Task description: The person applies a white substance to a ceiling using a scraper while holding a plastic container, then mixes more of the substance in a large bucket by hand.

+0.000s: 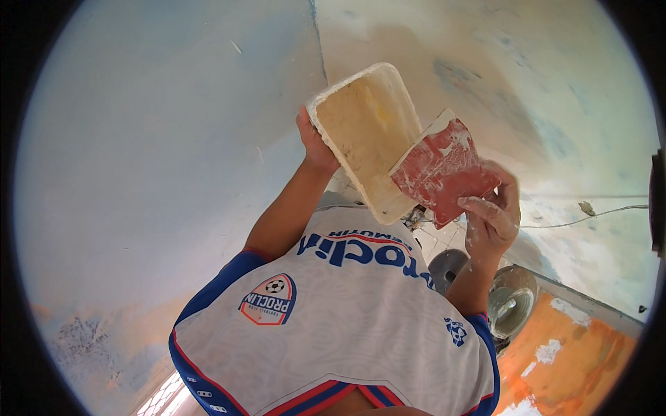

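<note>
My left hand (319, 144) is wrapped round the left edge of a rectangular, pale plastic tub (401, 97) and holds it tilted, its inside facing up toward me. Tan residue coats the inside and a whitish crust lines the rim. In my right hand (494, 216) is a red, flat putty spreader (444, 170), pinched between thumb and fingers at its lower right end. Whitish putty smears its face, with a thicker strip along the upper left edge. That edge overlaps the tub's right side; whether they touch, I cannot tell. White residue covers my right fingers.
Smeared, patchy walls (173, 139) meet in a corner line beyond the tub. A round bucket (510, 312) and a dark round object (447, 263) stand below my right forearm. A thin cable (590, 220) runs along the right. Orange patchy surface (569, 360) lies at lower right.
</note>
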Available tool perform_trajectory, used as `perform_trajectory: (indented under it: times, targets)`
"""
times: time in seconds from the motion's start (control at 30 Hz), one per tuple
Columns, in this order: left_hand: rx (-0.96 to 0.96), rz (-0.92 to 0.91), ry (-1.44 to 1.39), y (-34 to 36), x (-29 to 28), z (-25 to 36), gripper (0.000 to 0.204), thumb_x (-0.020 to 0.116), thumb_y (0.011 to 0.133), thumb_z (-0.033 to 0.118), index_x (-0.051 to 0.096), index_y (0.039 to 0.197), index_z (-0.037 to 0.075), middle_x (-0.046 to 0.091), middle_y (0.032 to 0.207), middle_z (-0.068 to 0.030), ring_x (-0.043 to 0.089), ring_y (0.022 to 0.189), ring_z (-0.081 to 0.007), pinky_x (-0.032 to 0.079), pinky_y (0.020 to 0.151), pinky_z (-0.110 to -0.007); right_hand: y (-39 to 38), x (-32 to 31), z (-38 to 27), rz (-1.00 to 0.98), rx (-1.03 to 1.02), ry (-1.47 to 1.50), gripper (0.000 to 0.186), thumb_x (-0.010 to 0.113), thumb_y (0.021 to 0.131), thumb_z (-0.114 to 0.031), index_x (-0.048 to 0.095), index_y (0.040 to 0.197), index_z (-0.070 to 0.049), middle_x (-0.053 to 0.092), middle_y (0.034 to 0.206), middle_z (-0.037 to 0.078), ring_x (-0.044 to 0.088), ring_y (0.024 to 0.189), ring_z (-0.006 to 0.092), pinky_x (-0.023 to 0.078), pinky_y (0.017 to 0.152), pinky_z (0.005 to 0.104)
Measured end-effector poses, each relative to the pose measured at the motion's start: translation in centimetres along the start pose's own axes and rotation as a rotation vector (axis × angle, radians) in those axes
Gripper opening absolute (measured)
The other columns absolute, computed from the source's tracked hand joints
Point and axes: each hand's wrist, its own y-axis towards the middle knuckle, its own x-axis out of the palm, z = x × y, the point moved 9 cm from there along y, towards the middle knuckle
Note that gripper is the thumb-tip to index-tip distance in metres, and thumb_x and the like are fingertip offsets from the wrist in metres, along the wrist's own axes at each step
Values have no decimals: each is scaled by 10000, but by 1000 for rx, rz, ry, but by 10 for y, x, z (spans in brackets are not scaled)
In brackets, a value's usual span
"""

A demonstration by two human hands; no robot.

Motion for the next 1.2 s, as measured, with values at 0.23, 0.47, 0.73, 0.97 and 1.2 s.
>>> perform_trajectory:
  times: [0.23,0.47,0.73,0.97,1.2]
  targets:
    - [-7,2,-19,10,-24,2,916,267,936,786,469,1497,90,533,1473,-112,535,1329,-282,469,1068,-444,12,14,-18,-177,62,-147,184,757,719,62,720,895,18,740,946,187,724,897,347,572,786,386]
    - [59,15,56,10,-18,15,888,291,947,767,496,1462,74,571,1419,-122,576,1260,-285,497,1028,-440,7,54,-23,-128,-32,-269,439,760,808,82,629,1216,-14,738,1021,215,759,842,311,602,694,349]
    - [30,-132,-24,5,19,30,867,281,965,741,507,1437,49,585,1394,-134,582,1247,-277,502,1019,-431,18,105,3,-159,211,-392,328,726,886,41,571,1175,22,751,980,197,773,857,298,626,718,334]
    - [34,67,79,14,-26,37,878,295,955,743,487,1459,50,558,1430,-133,552,1287,-279,474,1056,-438,16,116,2,-103,256,-342,154,663,898,15,575,1022,-4,675,763,191,697,681,393,547,570,416]
    - [-37,38,11,13,-22,31,889,308,942,760,505,1449,57,561,1430,-131,546,1295,-280,468,1065,-438,8,116,15,-74,420,-205,197,667,880,19,532,1022,-1,641,727,198,675,677,417,514,566,424]
